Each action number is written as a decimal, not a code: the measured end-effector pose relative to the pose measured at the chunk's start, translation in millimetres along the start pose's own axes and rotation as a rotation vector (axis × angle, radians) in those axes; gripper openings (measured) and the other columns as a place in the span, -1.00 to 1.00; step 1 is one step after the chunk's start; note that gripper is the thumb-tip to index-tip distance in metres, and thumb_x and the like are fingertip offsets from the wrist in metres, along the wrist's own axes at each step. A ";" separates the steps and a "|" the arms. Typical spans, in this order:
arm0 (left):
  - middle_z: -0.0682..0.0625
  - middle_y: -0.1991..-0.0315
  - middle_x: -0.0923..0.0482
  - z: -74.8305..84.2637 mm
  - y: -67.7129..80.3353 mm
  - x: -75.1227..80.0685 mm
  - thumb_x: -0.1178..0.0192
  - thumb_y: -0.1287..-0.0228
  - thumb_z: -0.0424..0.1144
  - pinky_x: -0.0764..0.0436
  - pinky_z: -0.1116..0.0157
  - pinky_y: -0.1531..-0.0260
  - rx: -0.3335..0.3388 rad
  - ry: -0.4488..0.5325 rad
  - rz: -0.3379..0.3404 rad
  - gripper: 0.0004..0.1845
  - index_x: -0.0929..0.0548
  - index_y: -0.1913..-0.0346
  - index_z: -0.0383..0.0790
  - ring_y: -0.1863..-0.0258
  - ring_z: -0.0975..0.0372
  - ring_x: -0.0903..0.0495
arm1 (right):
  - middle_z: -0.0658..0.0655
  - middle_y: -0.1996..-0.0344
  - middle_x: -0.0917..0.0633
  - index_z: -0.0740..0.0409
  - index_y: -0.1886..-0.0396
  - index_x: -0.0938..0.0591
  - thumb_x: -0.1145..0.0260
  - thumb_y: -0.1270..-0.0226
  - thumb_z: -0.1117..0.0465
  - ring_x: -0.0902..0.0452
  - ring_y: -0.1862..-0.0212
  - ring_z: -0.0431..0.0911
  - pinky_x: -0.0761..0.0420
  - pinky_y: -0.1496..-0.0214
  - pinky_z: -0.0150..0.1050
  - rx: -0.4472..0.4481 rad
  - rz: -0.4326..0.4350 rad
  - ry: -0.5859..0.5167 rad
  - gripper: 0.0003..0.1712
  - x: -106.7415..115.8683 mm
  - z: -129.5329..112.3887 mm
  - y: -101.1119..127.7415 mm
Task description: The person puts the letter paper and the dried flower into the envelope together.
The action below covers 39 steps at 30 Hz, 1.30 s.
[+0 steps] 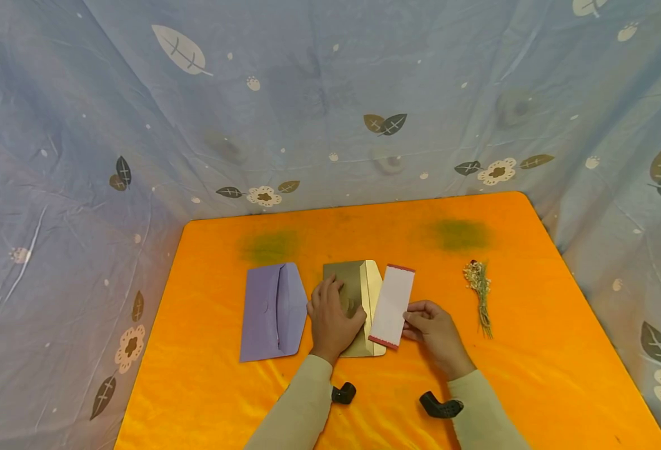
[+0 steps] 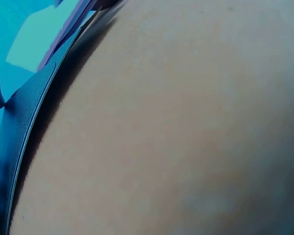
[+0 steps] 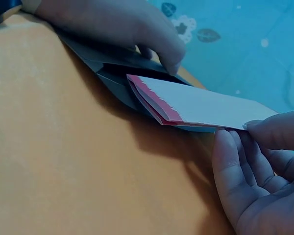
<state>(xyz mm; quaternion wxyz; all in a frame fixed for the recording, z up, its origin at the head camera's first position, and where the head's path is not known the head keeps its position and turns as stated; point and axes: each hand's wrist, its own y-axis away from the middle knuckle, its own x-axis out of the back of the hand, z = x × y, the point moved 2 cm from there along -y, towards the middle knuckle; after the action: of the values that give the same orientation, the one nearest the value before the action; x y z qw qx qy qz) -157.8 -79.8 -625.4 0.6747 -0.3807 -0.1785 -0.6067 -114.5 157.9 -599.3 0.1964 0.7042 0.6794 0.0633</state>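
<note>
My left hand [image 1: 332, 319] rests on an olive-gold envelope [image 1: 348, 274], its thumb by the opening. The envelope's pale flap [image 1: 371, 289] is unfolded to the right. Between thumb and fingers, my right hand [image 1: 436, 334] pinches the right edge of a folded white paper [image 1: 392, 305] with red ends. That paper lies tilted over the flap. From the right wrist view, the envelope's mouth [image 3: 137, 73] gapes, and the paper's near red end [image 3: 157, 102] shows several layers just outside it. Bare skin fills most of the left wrist view.
A purple envelope [image 1: 260, 312] with its flap unfolded lies to the left. On the right is a small dried flower bunch [image 1: 481, 294]. An orange cloth [image 1: 538, 375] covers the table, and patterned curtains [image 1: 319, 125] hang around its back and sides.
</note>
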 end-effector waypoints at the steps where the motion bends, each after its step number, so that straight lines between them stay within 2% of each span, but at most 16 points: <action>1: -0.14 -0.61 -0.31 -0.2 -0.1 -0.1 -0.37 -0.24 -0.01 -0.17 -0.26 -0.40 0.000 -0.002 -0.001 -0.31 -0.55 -0.41 -0.21 -0.54 -0.12 -0.24 | 0.28 0.15 -0.70 0.52 -0.18 -0.54 -0.27 -0.65 0.39 -0.74 0.18 0.04 -0.79 0.05 -0.13 0.000 -0.001 0.000 -0.72 -1.2 -0.3 0.6; 16: -0.10 -0.62 -0.30 -1.6 -0.7 -0.8 -0.35 -0.25 0.02 -0.18 -0.24 -0.40 0.004 -0.012 -0.007 -0.31 -0.54 -0.42 -0.18 -0.54 -0.10 -0.24 | 0.31 0.17 -0.70 0.48 -0.13 -0.56 -0.26 -0.64 0.42 -0.74 0.16 0.08 -0.79 0.06 -0.12 -0.018 -0.008 0.030 -0.78 -9.6 2.8 -0.4; 39: -0.12 -0.60 -0.33 1.4 -0.1 1.7 -0.40 -0.22 0.00 -0.21 -0.25 -0.38 0.002 -0.010 0.007 -0.29 -0.54 -0.41 -0.20 -0.52 -0.12 -0.26 | 0.29 0.19 -0.72 0.46 -0.15 -0.60 -0.31 -0.62 0.38 -0.73 0.17 0.07 -0.79 0.10 -0.17 -0.017 -0.029 0.117 -0.75 -24.9 4.1 2.4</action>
<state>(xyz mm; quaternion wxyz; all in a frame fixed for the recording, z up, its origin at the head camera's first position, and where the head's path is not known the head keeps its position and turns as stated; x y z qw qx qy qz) -157.3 -79.9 -623.2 0.6764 -0.3835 -0.1811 -0.6021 -112.6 132.7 -597.8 0.1631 0.6875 0.6994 0.1073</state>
